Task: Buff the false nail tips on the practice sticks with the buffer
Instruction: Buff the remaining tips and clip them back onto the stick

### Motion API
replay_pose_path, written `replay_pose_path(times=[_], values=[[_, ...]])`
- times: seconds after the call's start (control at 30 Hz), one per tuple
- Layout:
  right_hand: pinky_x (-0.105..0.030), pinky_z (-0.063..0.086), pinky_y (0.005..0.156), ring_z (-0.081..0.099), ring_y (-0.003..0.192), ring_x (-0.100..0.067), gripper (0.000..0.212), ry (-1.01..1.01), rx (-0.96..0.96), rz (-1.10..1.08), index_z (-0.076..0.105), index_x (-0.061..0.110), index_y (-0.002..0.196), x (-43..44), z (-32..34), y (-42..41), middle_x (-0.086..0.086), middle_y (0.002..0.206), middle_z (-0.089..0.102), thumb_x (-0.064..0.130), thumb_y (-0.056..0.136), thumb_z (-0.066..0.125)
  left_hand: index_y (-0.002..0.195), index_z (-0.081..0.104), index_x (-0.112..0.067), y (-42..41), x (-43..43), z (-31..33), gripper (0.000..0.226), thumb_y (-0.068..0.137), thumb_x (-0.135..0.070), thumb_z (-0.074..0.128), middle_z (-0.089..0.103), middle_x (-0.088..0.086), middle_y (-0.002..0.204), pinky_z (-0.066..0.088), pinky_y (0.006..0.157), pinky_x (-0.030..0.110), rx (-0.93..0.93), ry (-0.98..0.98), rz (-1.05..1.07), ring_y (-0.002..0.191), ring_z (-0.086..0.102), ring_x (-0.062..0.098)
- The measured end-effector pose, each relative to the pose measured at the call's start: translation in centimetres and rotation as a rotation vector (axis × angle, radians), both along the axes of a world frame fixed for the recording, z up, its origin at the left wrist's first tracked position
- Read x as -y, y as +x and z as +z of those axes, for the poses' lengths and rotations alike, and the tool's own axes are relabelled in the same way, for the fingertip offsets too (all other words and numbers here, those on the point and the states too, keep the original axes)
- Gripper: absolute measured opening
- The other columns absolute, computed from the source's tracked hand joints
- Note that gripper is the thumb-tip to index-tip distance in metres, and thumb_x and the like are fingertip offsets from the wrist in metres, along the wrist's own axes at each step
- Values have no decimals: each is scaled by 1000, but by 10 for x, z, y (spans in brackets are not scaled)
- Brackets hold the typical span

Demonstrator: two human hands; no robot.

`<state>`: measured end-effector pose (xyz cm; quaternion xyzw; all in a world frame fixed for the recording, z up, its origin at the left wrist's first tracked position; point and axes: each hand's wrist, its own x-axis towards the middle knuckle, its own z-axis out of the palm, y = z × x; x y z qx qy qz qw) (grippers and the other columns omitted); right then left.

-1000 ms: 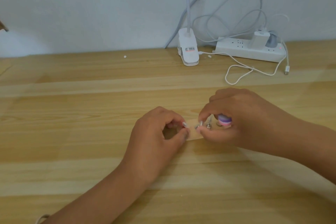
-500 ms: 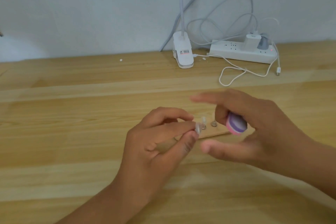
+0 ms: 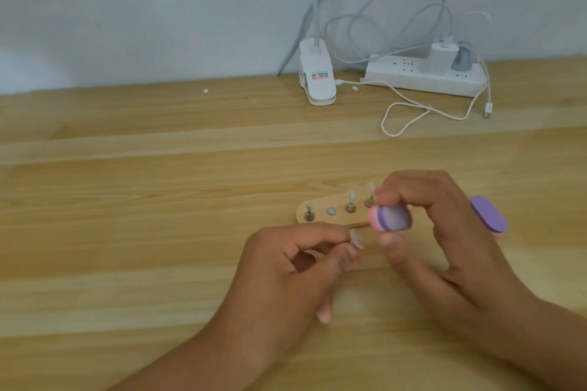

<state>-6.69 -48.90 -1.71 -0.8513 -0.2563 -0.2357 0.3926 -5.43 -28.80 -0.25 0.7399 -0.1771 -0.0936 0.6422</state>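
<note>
a person's left hand [image 3: 286, 267] is pinching a thin practice stick, capped with a clear false nail tip [image 3: 356, 238], between thumb and forefinger, holding it just in front of the small oval wooden stand [image 3: 336, 220] on the pale wooden surface [image 3: 158, 232]. the right hand [image 3: 444, 232] is curling its grip round a pink-and-purple layered foam buffer [image 3: 392, 219], whose end is hovering just beside the tip; contact is unclear. three other sticks [image 3: 350, 200] are waiting upright in the stand, so buffing looks only partly done.
</note>
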Motion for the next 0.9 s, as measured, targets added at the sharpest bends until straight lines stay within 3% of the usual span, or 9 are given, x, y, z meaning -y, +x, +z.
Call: replay_pose_path(times=[0.07, 0.2, 0.3, 0.43, 0.5, 0.77, 0.9], values=[[-25, 40, 101, 54, 117, -18, 26, -75, 85, -35, 60, 24, 121, -2, 2, -3, 3, 123, 54, 19, 96, 55, 89, 79, -32, -1, 0, -1, 17, 88, -17, 70, 66, -13, 54, 32, 39, 8, -5, 15, 6, 29, 46, 2], [-29, 48, 93, 60, 108, -18, 27, -109, 150, -26, 64, 18, 119, -5, 2, -3, -4, 119, 60, 11, 94, 58, 88, 79, -32, -2, -1, 2, 12, 85, -23, 71, 61, -18, 46, 29, 38, 7, 7, 26, 27, 25, 41, 0], [-30, 49, 91, 62, 106, -16, 28, -161, 192, -2, 66, 13, 118, -5, 0, -2, -7, 116, 65, 4, 92, 58, 83, 80, -33, -2, -1, 5, 13, 76, -38, 70, 64, -15, 54, 29, 37, 9, 13, -13, 45, 26, 44, 3], [-26, 48, 92, 62, 105, -13, 29, -148, 185, -32, 67, 14, 118, -3, 0, -2, -5, 114, 66, 1, 92, 64, 82, 80, -30, 0, -3, 1, 11, 82, -20, 75, 70, -4, 78, 33, 32, 17, 7, 15, 71, 30, 49, 11], [-27, 49, 92, 63, 104, -16, 32, -167, 208, 5, 68, 11, 117, -6, -2, -3, -8, 114, 67, -4, 89, 66, 82, 80, -32, 0, -3, 1, 7, 82, -26, 76, 70, -4, 83, 32, 32, 18, 29, 22, 46, 30, 49, 9], [-32, 52, 92, 67, 108, -22, 34, -178, 220, 90, 70, 6, 116, -5, -5, 2, -11, 115, 67, -12, 87, 63, 85, 79, -29, 1, -5, -3, 13, 88, -21, 70, 68, -4, 88, 35, 33, 20, 61, 74, 1, 34, 52, 11], [-32, 53, 88, 66, 106, -20, 33, -159, 174, 42, 72, 2, 115, -4, -6, 2, -8, 117, 68, -11, 86, 65, 84, 79, -30, 0, -4, -2, 9, 82, -33, 71, 66, -5, 86, 35, 32, 21, 10, 46, 18, 35, 52, 13]])
